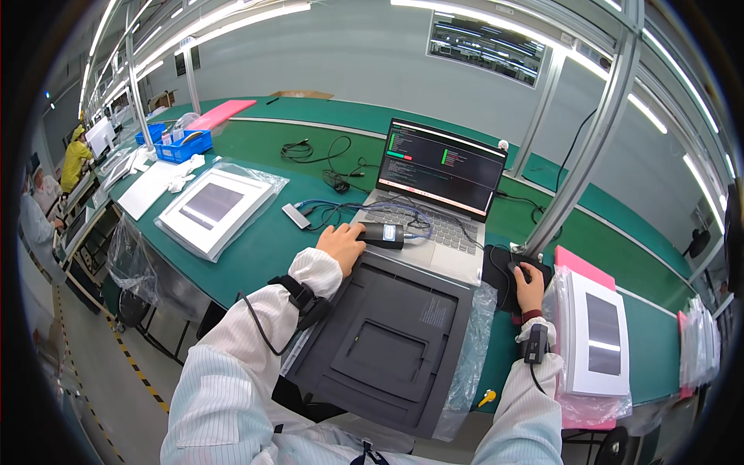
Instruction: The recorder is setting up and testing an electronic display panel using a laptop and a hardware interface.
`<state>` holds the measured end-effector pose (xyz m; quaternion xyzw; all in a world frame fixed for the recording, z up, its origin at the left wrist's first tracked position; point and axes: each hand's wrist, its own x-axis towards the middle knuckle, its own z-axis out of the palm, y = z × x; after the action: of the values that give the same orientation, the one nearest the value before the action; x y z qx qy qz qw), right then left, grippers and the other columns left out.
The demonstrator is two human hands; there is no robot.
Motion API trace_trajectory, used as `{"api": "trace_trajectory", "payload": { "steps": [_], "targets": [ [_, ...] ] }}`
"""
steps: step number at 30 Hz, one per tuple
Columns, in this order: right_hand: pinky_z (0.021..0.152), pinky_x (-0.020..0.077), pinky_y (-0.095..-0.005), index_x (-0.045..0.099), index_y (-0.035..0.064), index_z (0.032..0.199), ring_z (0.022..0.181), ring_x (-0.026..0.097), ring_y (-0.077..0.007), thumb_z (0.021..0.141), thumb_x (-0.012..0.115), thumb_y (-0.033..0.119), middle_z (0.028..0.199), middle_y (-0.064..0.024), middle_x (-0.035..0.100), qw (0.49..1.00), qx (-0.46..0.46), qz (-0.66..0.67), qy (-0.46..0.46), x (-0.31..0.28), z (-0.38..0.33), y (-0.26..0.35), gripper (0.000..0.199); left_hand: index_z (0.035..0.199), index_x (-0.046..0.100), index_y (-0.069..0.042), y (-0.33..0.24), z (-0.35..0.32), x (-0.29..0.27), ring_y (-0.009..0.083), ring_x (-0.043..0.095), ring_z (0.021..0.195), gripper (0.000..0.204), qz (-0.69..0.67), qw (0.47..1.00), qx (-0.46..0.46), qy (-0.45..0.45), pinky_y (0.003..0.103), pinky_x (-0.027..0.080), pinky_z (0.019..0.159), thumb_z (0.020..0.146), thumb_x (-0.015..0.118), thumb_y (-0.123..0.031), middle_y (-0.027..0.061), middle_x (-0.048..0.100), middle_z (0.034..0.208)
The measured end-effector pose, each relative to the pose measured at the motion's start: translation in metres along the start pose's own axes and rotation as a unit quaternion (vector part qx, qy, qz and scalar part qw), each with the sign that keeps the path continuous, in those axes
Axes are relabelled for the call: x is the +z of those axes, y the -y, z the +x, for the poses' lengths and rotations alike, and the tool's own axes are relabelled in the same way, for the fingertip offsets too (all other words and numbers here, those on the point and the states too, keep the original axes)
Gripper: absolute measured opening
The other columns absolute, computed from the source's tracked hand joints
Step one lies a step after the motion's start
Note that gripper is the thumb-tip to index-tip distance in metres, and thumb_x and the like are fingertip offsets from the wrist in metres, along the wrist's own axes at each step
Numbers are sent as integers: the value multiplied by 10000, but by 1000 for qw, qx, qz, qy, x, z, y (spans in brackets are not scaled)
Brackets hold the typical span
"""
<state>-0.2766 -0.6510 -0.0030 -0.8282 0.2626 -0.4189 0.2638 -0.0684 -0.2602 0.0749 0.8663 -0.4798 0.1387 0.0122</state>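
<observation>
Bright, cool white light falls from long ceiling tubes (256, 14) onto the green bench (256, 147), leaving shadows faint and soft. A pale streak of glare crosses the dark panel (604, 322) at far right, glints scatter over the plastic bag (467, 364), and the laptop screen (442, 167) shows good contrast. The left hand (342, 246) and right hand (530, 287) look fairly crisp, while distant workers (75, 159) turn soft, and the fisheye lens bows straight edges toward a blurred black rim (12, 232)

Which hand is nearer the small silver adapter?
Left. The left hand is close by, just right of the silver adapter; the right hand is far right, on the black mouse.
</observation>
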Motion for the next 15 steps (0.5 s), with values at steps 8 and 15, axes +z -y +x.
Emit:
{"api": "trace_trajectory", "payload": {
  "steps": [8, 15],
  "targets": [
    [858, 421, -355, 635, 36, 979, 966, 547, -288, 799, 640, 255, 1003, -138, 584, 1000, -2, -1, 5, 0, 3, -2, 283, 911, 623, -113, 0, 2, 0, 209, 486, 1010, 152, 33, 999, -7, -27, 345, 383, 806, 764, 585, -110, 44, 475, 1175],
    [857, 421, -354, 639, 37, 964, 960, 551, -288, 793, 646, 256, 1002, -138, 585, 1000, -6, 6, -2, 2, 6, -3, 279, 905, 613, -103, 25, -1, -9, 229, 484, 1040, 133, -17, 1000, 9, -15, 358, 388, 839, 772, 599, -105, 60, 471, 1183]
  ]
}}
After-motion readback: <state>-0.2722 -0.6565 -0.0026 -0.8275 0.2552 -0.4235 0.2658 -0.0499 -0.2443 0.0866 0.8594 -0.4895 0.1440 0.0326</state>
